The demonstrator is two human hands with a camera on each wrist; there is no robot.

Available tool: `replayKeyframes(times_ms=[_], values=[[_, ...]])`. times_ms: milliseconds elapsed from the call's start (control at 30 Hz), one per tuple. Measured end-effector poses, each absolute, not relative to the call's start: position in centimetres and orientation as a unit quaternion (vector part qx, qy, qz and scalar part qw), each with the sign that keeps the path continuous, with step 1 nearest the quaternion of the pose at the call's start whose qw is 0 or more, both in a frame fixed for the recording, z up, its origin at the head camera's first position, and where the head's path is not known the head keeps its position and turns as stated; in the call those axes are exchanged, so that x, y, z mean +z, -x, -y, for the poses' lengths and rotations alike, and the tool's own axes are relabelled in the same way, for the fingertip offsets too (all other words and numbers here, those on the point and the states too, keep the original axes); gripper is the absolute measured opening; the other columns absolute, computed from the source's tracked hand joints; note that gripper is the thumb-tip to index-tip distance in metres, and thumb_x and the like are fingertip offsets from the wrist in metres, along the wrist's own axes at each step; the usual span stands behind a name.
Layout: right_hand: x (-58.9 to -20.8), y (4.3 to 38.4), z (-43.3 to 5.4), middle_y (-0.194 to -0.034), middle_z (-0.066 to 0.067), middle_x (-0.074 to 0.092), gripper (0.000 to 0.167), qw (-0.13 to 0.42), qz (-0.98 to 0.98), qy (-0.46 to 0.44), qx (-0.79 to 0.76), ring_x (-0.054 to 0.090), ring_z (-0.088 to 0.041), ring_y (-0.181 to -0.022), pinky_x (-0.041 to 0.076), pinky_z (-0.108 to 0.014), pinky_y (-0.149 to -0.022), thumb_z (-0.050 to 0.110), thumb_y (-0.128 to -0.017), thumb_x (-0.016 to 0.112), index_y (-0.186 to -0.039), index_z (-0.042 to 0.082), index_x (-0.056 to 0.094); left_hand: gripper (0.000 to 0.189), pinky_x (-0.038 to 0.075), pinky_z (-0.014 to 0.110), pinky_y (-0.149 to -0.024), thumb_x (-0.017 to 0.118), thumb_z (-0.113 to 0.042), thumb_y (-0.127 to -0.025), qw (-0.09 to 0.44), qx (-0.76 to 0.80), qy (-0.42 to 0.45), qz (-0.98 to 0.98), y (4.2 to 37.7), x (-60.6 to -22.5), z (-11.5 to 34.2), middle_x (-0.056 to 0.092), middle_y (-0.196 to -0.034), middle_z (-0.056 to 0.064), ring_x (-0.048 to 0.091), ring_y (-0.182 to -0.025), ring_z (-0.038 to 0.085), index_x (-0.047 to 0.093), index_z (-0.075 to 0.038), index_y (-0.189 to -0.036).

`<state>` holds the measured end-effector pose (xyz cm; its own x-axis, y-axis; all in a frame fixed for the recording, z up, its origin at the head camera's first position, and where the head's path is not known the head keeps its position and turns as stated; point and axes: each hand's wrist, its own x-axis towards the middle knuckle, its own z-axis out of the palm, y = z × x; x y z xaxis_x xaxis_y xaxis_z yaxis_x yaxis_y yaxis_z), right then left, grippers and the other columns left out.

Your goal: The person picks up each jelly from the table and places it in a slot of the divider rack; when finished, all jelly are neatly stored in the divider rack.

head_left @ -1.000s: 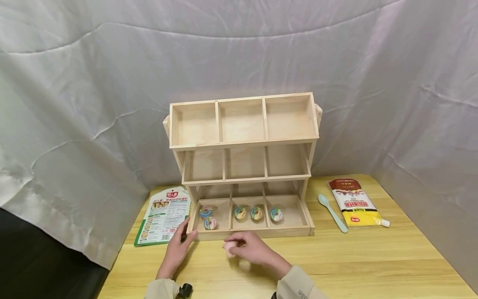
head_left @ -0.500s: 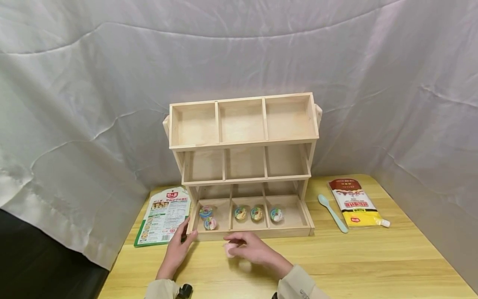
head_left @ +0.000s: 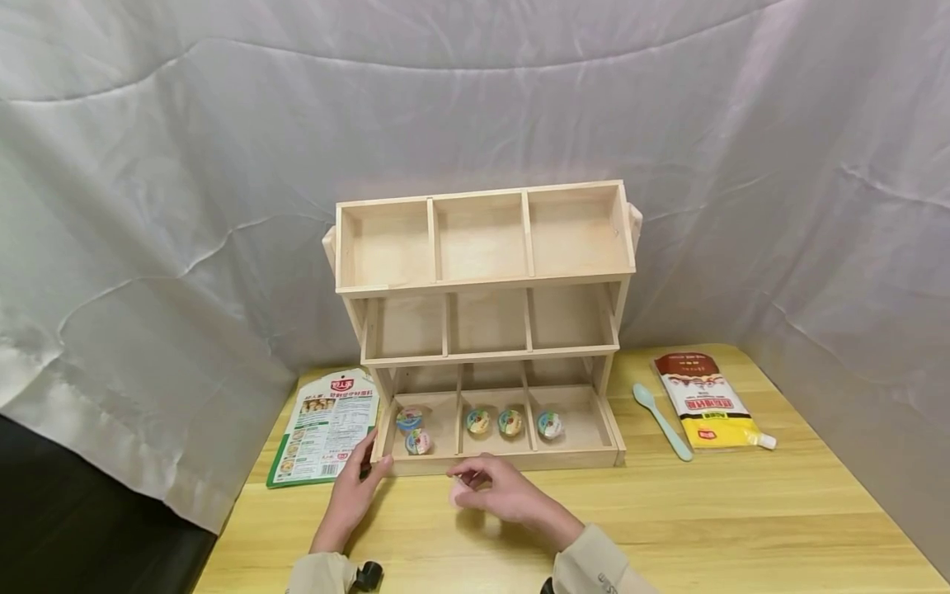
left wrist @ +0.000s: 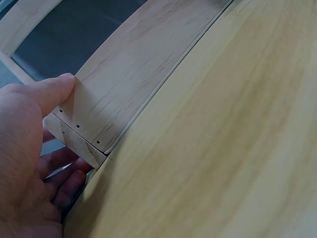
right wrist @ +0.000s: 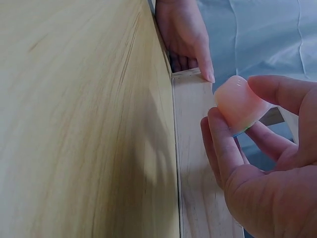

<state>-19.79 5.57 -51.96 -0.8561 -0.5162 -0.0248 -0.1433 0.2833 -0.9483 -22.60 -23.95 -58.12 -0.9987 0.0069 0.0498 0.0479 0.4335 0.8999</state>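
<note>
A small pink jelly cup (right wrist: 240,104) with a rounded bottom is pinched between the thumb and fingers of my right hand (head_left: 506,492). In the head view it hovers just in front of the wooden shelf's front board (head_left: 512,464). My left hand (head_left: 352,497) grips the lower left front corner of this three-tier wooden shelf (left wrist: 133,64), thumb on the front board and fingers behind the corner. Inside the bottom tier lie a blue-and-pink-lidded cup (head_left: 409,419) and a pink one (head_left: 419,441) at left, two yellowish cups (head_left: 478,423) in the middle, and a whitish cup (head_left: 549,425) at right.
Left of the shelf lies a white-and-green printed packet (head_left: 326,429). A pale green spoon (head_left: 663,422) and a red, white and yellow pouch (head_left: 708,402) with a white cap lie to the right. Grey curtains (head_left: 475,99) hang behind the wooden table (head_left: 712,520).
My right hand has risen slightly with the pink jelly cup, which is now tilted a little differently. The left hand stays at the shelf corner.
</note>
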Motion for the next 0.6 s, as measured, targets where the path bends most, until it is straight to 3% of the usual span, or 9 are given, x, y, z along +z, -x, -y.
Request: replayKeyframes(times_ms=[600], values=[[-52.49, 19.86, -5.56, -0.115, -0.007, 0.063, 0.041, 0.148, -0.787, 0.197, -0.566, 0.060, -0.021, -0.105, 0.053, -0.026, -0.089, 0.010, -0.086, 0.081, -0.126, 0.007, 0.071, 0.069, 0.040, 0.058, -0.114, 0.061, -0.040, -0.105, 0.020, -0.522, 0.005, 0.853, 22.84, -58.62, 24.01, 0.041, -0.161, 0.021, 0.046, -0.143, 0.039, 0.030, -0.020, -0.164]])
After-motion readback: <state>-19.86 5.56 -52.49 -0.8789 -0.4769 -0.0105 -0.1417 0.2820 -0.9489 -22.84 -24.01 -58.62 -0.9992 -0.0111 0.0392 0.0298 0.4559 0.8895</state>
